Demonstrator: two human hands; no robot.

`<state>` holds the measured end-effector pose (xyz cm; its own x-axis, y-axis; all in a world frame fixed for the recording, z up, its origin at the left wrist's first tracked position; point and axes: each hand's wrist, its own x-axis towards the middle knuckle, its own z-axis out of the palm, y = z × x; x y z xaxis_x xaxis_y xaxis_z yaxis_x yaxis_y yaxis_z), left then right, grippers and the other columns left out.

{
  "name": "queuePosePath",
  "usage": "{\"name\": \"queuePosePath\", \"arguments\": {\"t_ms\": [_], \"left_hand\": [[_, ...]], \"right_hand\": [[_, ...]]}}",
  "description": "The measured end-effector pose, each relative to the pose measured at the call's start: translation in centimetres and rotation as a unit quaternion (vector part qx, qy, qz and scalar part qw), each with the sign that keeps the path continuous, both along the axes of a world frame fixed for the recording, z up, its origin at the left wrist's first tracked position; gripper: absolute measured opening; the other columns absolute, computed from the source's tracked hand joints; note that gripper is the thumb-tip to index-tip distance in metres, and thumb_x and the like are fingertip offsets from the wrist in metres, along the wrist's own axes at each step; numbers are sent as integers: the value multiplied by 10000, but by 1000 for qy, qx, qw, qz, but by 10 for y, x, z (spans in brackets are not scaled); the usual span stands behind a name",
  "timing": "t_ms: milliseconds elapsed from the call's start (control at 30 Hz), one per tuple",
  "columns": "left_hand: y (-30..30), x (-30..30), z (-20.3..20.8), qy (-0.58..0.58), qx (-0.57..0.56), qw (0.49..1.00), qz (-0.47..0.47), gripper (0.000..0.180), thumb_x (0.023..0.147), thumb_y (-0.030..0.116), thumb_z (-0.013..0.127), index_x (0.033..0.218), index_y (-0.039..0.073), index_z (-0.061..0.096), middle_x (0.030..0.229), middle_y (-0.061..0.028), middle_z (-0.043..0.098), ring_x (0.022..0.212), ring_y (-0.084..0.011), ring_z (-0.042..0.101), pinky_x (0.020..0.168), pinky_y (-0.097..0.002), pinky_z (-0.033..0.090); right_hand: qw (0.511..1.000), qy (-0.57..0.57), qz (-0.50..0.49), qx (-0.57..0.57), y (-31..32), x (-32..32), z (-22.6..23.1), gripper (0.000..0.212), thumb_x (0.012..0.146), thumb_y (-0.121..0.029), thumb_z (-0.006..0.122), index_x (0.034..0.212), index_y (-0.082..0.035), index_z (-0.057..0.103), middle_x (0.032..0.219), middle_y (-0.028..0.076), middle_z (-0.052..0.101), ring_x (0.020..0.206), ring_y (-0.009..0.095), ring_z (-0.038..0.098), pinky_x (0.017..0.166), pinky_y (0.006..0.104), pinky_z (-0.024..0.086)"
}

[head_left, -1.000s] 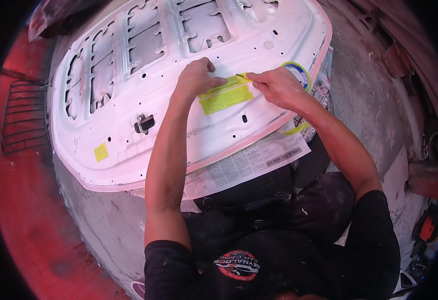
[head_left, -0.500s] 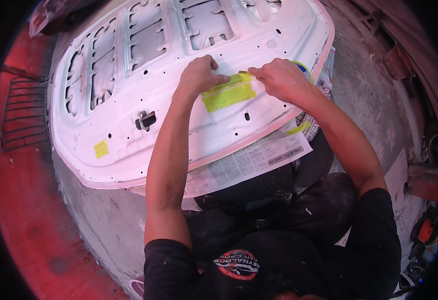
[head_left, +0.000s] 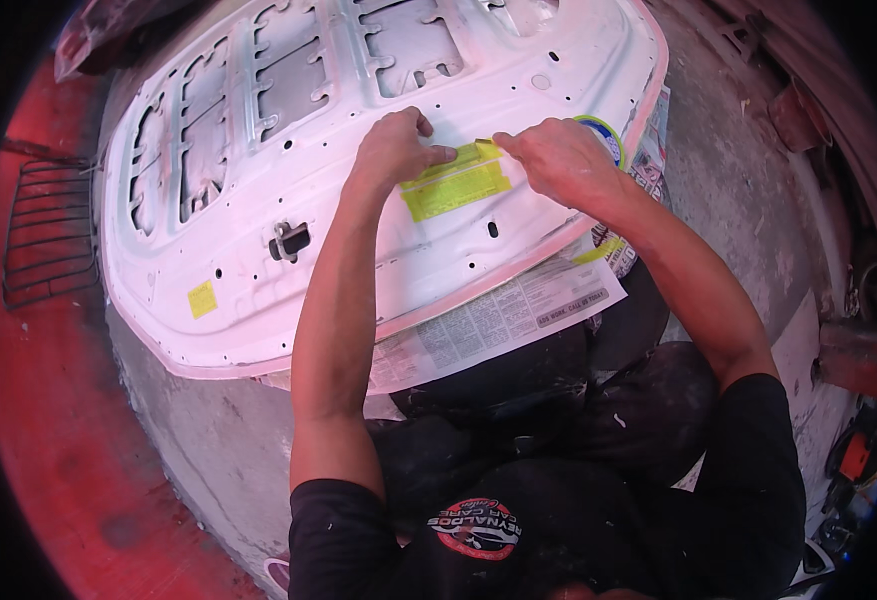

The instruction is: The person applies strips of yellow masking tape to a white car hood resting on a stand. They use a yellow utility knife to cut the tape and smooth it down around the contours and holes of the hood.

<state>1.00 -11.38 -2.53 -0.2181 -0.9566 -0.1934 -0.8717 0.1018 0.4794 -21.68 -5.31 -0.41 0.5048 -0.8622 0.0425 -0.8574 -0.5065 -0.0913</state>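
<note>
A white-painted car hood [head_left: 378, 270] lies with its ribbed inner side up in front of me. Strips of yellow masking tape [head_left: 458, 195] cover a rectangle near its closer edge. My left hand [head_left: 398, 148] rests at the upper left of this patch, its thumb stretched onto the tape and its index finger apart from it. At the upper right corner, my right hand [head_left: 563, 160] pinches the end of the top strip. Partly hidden behind that hand is a yellow-green tape roll [head_left: 613, 135] with a blue inside.
Newspaper [head_left: 498, 320] sticks out from under the hood's near edge and right side. A small yellow tape square [head_left: 202, 299] and a metal latch loop [head_left: 283, 240] are on the hood. A black wire rack [head_left: 50, 230] stands left, on red flooring. Tools [head_left: 853, 455] lie far right.
Almost nothing differs. Both hands keep their places at the tape, and the view has shifted slightly.
</note>
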Motion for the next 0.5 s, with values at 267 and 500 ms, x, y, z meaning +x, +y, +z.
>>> {"name": "queuePosePath", "arguments": {"t_ms": [267,500], "left_hand": [[0,0,-1,-3,0,1000,0,528,687,393,868,1032,49,661,1007,-153,707,952,-286,673,817,-386,519],[1,-1,3,-1,8,1000,-2,531,693,397,861,1048,59,657,1030,-137,705,969,-278,668,823,-383,520]], "right_hand": [[1000,-5,-19,-3,4,9,0,203,832,-47,578,986,-53,710,745,174,687,726,373,693,657,469,556],[999,-18,-26,-6,10,13,4,134,845,-60,581,917,-21,688,734,200,676,710,392,691,632,478,555]]}}
